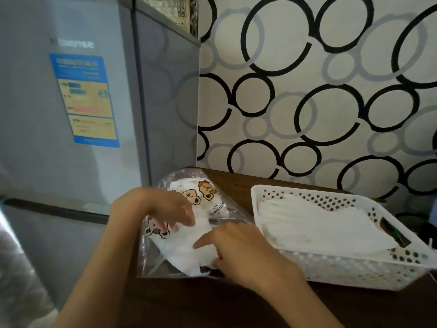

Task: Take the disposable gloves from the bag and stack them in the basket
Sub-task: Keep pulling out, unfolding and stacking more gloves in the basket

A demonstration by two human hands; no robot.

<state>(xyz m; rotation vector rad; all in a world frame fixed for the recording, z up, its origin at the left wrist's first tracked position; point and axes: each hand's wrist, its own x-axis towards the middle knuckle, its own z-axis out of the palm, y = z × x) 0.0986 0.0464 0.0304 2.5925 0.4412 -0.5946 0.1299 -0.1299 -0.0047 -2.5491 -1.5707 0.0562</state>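
- A clear plastic bag (208,223) printed with cartoon bears lay on the dark wooden table (236,301), at the table's left edge, just beside the grey refrigerator (59,138).
- White disposable gloves (186,247) showed through the bag's film as a folded, crumpled wad filling most of the bag.
- The left hand (165,207) rested on top of the bag, palm down, fingers bent and spread apart, their tips pressing into the film over the gloves; whether they actually pinched the plastic could not be told.
- The right hand (238,247) was at the bag's near right side, index finger stretched out toward the left across the white wad, the other fingers curled at the bag's lower edge; they seemed to grip the film or the gloves there, but the blur left it unclear which.
- Both forearms came up from the bottom of the view, bare, the two hands near each other but not touching.
- A white perforated plastic basket (354,273) stood on the table just to the right of the bag, its near-left corner close to the right hand.
- Inside the basket lay a flat stack of white gloves (319,228), spread over most of the bottom and reaching up toward the rim.
- A dark slot-shaped handle opening showed in the basket's right wall.
- Behind the table rose a wall (307,91) papered with black and grey rings on white.
- The refrigerator door carried a blue and yellow energy label (86,100).
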